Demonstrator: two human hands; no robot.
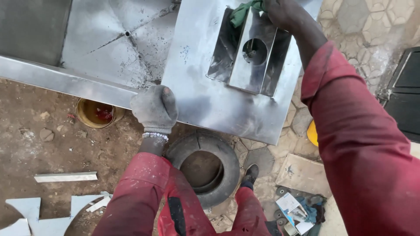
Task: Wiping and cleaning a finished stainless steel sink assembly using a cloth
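**Two hands on a steel sheet with a raised box fitting**

The person stands over a flat stainless steel sheet [205, 100] that lies tilted across a larger steel surface [109, 48] marked with crossed fold lines and dark specks. The left hand [154, 108], in a grey work glove, grips the near edge of the sheet, its fingers [168, 94] curled closed over the rim, with a beaded bracelet [155, 136] at the wrist. The right hand [280, 13] reaches to the far side of the sheet and presses a green cloth [243, 11] against the top of a raised steel box fitting [250, 54]; its fingers are closed on the cloth, though the top edge of the view cuts them off in part. The box fitting sits in the middle of the sheet, with sloped shiny sides and a round hole [254, 51] in its flat face. Both arms wear red sleeves [350, 131].

Below the sheet, an old tyre [205, 168] lies on the ground between the person's legs, and a dark shoe [250, 175] rests just beside it. A yellowish bucket [95, 112] with something red inside stands under the edge of the larger surface. Pale metal offcuts [65, 177] lie on the dirt at the left. At the lower right, a small heap of round discs, papers and a rag [297, 209] sits on the paved ground.
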